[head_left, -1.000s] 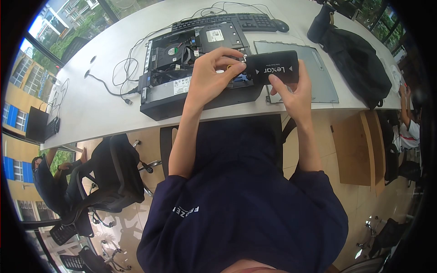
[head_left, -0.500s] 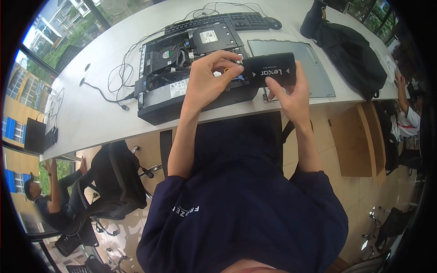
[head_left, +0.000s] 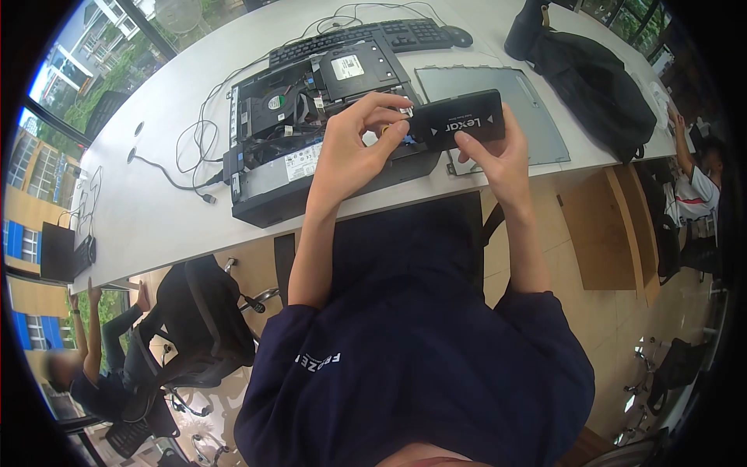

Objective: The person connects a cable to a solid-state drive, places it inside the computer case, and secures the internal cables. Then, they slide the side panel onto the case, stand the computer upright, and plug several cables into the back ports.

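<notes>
My right hand (head_left: 504,156) grips a black Lexar solid-state drive (head_left: 465,123) by its right end, thumb on the labelled face. At the drive's left end, my left hand (head_left: 350,152) has thumb and fingers drawn together in a pinch. A bit of yellow shows between them, but what they hold is too small to make out. Behind and below the left hand lies an opened black desktop computer case (head_left: 272,187), with a fan, cables and a silver-labelled drive (head_left: 348,67) inside. The drive in my right hand is held above the case's right end.
A grey metal panel (head_left: 537,117) lies right of the case. Behind are a keyboard (head_left: 366,40) and mouse (head_left: 457,36). A black bag (head_left: 595,86) and dark bottle (head_left: 525,31) sit at the right. Cables (head_left: 167,167) run left. Other people sit at both sides.
The view has shifted slightly, moving the case a little left. My hands keep nearly the same hold, the drive tilted slightly more. The person at the left has moved.
</notes>
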